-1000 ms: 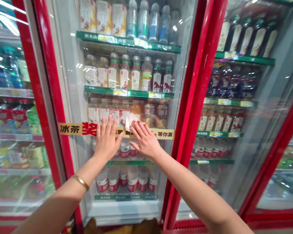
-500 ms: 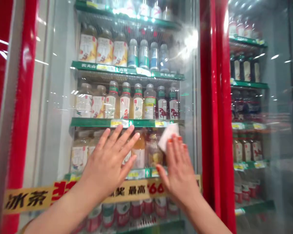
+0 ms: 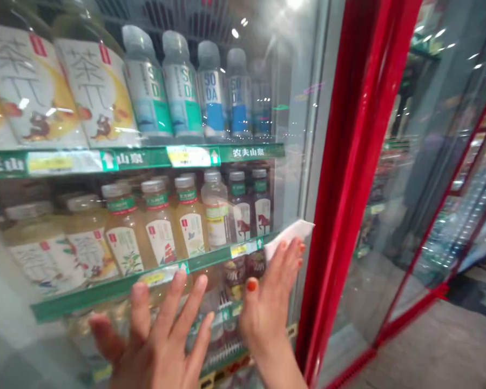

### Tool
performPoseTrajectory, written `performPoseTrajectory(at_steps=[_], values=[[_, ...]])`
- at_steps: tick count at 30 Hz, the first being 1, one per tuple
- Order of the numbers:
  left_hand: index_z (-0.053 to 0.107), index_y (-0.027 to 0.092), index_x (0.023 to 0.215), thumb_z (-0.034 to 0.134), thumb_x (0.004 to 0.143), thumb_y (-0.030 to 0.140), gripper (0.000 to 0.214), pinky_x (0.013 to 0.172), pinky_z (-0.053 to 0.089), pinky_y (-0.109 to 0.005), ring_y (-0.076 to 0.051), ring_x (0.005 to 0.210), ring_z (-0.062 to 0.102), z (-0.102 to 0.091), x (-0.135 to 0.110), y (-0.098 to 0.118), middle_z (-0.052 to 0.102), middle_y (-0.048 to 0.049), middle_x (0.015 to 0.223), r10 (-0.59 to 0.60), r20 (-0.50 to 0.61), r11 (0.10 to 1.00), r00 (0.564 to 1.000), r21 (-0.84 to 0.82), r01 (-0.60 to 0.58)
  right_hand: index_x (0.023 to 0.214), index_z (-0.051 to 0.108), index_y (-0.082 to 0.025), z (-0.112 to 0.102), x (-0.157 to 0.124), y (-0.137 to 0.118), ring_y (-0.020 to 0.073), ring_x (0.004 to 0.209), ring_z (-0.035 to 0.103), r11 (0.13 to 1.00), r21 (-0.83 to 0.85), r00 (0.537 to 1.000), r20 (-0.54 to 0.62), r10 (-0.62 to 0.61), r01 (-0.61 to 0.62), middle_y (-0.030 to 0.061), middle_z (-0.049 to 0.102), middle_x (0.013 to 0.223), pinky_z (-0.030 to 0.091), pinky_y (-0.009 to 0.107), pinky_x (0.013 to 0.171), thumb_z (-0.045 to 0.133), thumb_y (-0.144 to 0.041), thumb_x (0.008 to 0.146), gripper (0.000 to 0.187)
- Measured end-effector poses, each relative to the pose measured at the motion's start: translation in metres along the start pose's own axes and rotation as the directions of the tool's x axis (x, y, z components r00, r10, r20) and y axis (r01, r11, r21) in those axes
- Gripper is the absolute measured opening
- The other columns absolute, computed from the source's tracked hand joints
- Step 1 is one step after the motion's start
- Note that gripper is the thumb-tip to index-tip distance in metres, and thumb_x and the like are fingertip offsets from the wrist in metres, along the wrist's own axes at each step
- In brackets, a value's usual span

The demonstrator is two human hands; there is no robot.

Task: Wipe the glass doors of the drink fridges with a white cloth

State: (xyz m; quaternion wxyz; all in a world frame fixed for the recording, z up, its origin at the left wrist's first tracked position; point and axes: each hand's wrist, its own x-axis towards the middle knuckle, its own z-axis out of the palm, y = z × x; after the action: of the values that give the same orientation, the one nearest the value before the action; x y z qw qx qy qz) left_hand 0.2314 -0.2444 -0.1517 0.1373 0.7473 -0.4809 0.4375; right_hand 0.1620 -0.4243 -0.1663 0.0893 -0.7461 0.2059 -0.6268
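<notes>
My right hand point(image 3: 268, 305) presses a white tissue or cloth point(image 3: 288, 237) flat against the glass door point(image 3: 295, 135) of a drinks cooler, with the white piece sticking out past the fingertips. The fingernails are painted orange. My left hand point(image 3: 156, 337) lies on the same glass to the left, fingers spread and holding nothing. Behind the glass, bottles of tea point(image 3: 157, 229) stand just above the left fingertips. Soda bottles point(image 3: 182, 89) with blue and green labels stand on the shelf above.
A red door frame point(image 3: 348, 162) runs close to the right of my right hand. Beyond it stands another glass cooler door point(image 3: 413, 178). Green shelf edges point(image 3: 137, 158) with price tags cross behind the glass. A grey floor point(image 3: 437, 346) shows at lower right.
The view has moved closer to the glass and swung left and down, tilting the shelves. Both hands have moved to the right across the glass, and the right hand keeps the white piece.
</notes>
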Motion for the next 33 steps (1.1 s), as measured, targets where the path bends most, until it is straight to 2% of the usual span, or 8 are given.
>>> performPoseTrajectory(at_steps=[5, 10, 15, 17, 21, 25, 28, 33], values=[[0.004, 0.024, 0.178, 0.057, 0.090, 0.020, 0.103, 0.145, -0.006, -0.058, -0.025, 0.175, 0.009, -0.033, 0.039, 0.003, 0.038, 0.0004, 0.178, 0.069, 0.046, 0.997, 0.997, -0.048, -0.066, 0.179, 0.007, -0.019, 0.004, -0.006, -0.026, 0.0307, 0.175, 0.006, 0.990, 0.026, 0.987, 0.072, -0.142, 0.141, 0.0088, 0.005, 0.189, 0.031, 0.064, 0.135, 0.028, -0.033, 0.111, 0.073], [0.022, 0.032, 0.178, 0.064, 0.097, 0.038, 0.091, 0.144, -0.006, -0.055, -0.032, 0.175, 0.003, -0.086, 0.083, 0.003, 0.022, 0.0021, 0.184, -0.084, 0.077, 0.985, 0.994, -0.147, 0.095, 0.178, -0.005, -0.014, -0.013, 0.048, -0.046, 0.0391, 0.174, 0.005, 0.960, -0.016, 0.958, 0.055, 0.280, -0.280, 0.0213, 0.002, 0.187, 0.033, 0.078, 0.127, 0.018, -0.044, 0.115, 0.074], [0.019, 0.037, 0.178, 0.064, 0.099, 0.036, 0.090, 0.145, 0.011, -0.054, -0.032, 0.175, 0.010, -0.138, 0.165, -0.003, 0.014, 0.0042, 0.187, -0.045, -0.035, 0.982, 0.998, -0.187, 0.037, 0.179, 0.002, -0.019, -0.014, 0.081, -0.073, 0.0351, 0.175, 0.008, 0.997, 0.072, 0.988, 0.146, -0.052, 0.042, 0.0157, 0.012, 0.187, 0.033, 0.069, 0.133, 0.023, -0.045, 0.113, 0.074], [0.018, 0.038, 0.178, 0.063, 0.101, 0.037, 0.089, 0.143, 0.004, -0.062, -0.033, 0.175, 0.003, -0.139, 0.181, -0.008, 0.014, 0.0031, 0.187, -0.100, -0.017, 0.984, 0.995, -0.151, 0.096, 0.179, 0.001, -0.019, -0.014, 0.062, -0.066, 0.0322, 0.175, 0.004, 0.999, 0.040, 0.993, 0.122, -0.003, -0.002, 0.0154, 0.006, 0.188, 0.035, 0.068, 0.132, 0.027, -0.040, 0.113, 0.074], [0.014, 0.040, 0.177, 0.064, 0.103, 0.036, 0.090, 0.137, -0.018, -0.068, -0.029, 0.174, -0.012, -0.116, 0.175, -0.014, 0.016, 0.0002, 0.186, -0.130, 0.016, 0.991, 0.991, -0.042, 0.130, 0.178, -0.009, -0.016, -0.016, 0.058, -0.053, 0.0352, 0.175, -0.002, 0.929, 0.015, 0.929, 0.034, 0.369, -0.369, 0.0215, -0.005, 0.186, 0.033, 0.078, 0.128, 0.023, -0.037, 0.115, 0.074], [0.015, 0.039, 0.177, 0.062, 0.105, 0.035, 0.086, 0.138, -0.018, -0.062, -0.026, 0.174, -0.011, -0.100, 0.164, -0.011, 0.013, 0.0014, 0.186, -0.181, -0.024, 0.981, 0.983, -0.078, 0.179, 0.179, -0.003, -0.020, -0.014, 0.110, -0.065, 0.0376, 0.174, 0.003, 0.997, 0.041, 0.986, 0.154, 0.065, -0.072, 0.0194, 0.009, 0.187, 0.027, 0.076, 0.132, 0.031, -0.038, 0.113, 0.077], [0.016, 0.040, 0.177, 0.061, 0.105, 0.034, 0.085, 0.139, -0.017, -0.055, -0.023, 0.174, -0.010, -0.098, 0.159, -0.011, 0.015, 0.0027, 0.186, -0.175, -0.051, 0.982, 0.983, -0.077, 0.171, 0.179, 0.003, -0.026, -0.019, 0.118, -0.057, 0.0323, 0.175, 0.004, 0.980, 0.041, 0.964, 0.178, -0.198, 0.194, 0.0124, 0.015, 0.187, 0.027, 0.068, 0.136, 0.040, -0.033, 0.110, 0.079], [0.017, 0.046, 0.175, 0.062, 0.105, 0.036, 0.085, 0.140, -0.010, -0.063, -0.031, 0.175, 0.001, -0.103, 0.164, 0.001, 0.021, 0.0024, 0.184, -0.253, -0.059, 0.961, 0.966, -0.132, 0.243, 0.178, -0.008, -0.017, -0.032, 0.112, -0.032, 0.0377, 0.174, 0.000, 0.993, -0.007, 0.989, 0.085, 0.121, -0.121, 0.0216, -0.004, 0.186, 0.033, 0.079, 0.128, 0.036, -0.032, 0.114, 0.079]])
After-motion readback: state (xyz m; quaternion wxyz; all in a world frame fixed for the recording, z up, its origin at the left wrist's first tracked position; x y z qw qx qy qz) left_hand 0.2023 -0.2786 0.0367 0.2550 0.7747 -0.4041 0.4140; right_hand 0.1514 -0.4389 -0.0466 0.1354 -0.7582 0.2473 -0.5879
